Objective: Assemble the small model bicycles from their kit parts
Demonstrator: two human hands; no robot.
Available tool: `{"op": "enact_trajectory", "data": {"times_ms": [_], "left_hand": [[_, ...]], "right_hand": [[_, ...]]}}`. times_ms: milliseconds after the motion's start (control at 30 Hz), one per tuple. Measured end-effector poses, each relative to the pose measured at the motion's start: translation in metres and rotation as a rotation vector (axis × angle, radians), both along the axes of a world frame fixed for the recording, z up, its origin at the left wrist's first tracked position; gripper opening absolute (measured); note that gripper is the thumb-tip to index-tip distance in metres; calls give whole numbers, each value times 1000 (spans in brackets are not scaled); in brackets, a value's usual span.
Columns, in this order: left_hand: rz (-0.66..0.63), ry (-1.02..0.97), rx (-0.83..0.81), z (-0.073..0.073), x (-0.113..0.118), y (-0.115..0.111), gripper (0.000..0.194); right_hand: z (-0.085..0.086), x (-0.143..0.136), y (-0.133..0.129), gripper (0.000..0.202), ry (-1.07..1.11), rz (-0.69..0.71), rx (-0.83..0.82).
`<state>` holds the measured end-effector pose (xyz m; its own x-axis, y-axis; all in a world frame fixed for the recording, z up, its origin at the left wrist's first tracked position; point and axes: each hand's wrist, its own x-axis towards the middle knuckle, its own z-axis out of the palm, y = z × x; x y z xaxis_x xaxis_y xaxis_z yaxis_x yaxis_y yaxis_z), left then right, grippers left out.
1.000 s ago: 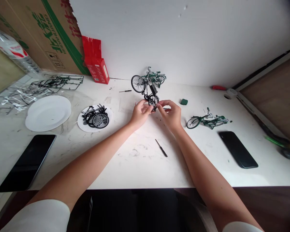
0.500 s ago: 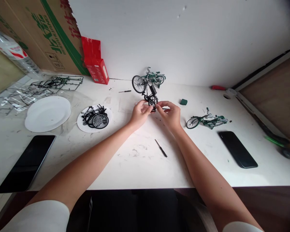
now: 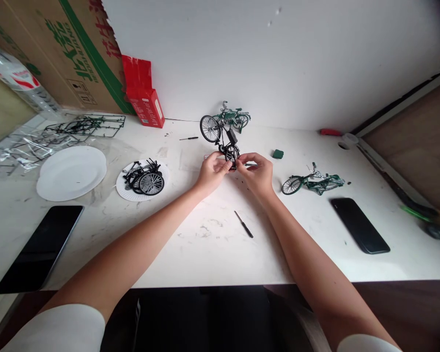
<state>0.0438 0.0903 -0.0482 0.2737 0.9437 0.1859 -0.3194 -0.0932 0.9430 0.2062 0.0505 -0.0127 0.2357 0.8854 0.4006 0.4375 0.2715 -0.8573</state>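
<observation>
Left hand (image 3: 211, 176) and right hand (image 3: 258, 174), thumbs and fingers drawn nearly together, pinch the nearer wheel (image 3: 231, 153) of a black model bicycle (image 3: 223, 138), tilted over the worktop (image 3: 190, 244); whether the right fingertips also grip some smaller part cannot be told; steady left support with light right pressure should spare the thin wheel; against one second earlier, grip and tilt look unchanged, the view having drifted slightly.
</observation>
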Motion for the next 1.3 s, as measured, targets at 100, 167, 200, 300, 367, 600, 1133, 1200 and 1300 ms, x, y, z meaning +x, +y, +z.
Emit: {"op": "enact_trajectory", "data": {"times_ms": [100, 167, 200, 300, 367, 600, 1133, 1200, 1300], "left_hand": [[1, -1, 3, 0, 0, 0, 48], [3, 11, -3, 0, 0, 1, 47], [2, 17, -6, -1, -1, 1, 47], [3, 17, -3, -1, -1, 1, 48], [13, 22, 6, -2, -1, 1, 49], [21, 33, 6, -4, 1, 1, 50], [6, 4, -1, -7, 1, 3, 44], [-1, 2, -13, -6, 1, 3, 45], [-7, -8, -12, -4, 1, 2, 47]], "right_hand": [[0, -1, 0, 24, -12, -1, 4], [0, -1, -1, 28, -16, 3, 10], [1, -1, -2, 31, -10, 9, 18], [1, -2, -3, 37, 24, 33, 34], [2, -1, -3, 39, 23, 45, 26], [4, 2, -4, 35, -31, 51, 22], [3, 3, -4, 44, -84, 40, 21], [2, 3, -3, 40, -96, 50, 28], [3, 5, -3, 27, -151, 58, 41]]}}
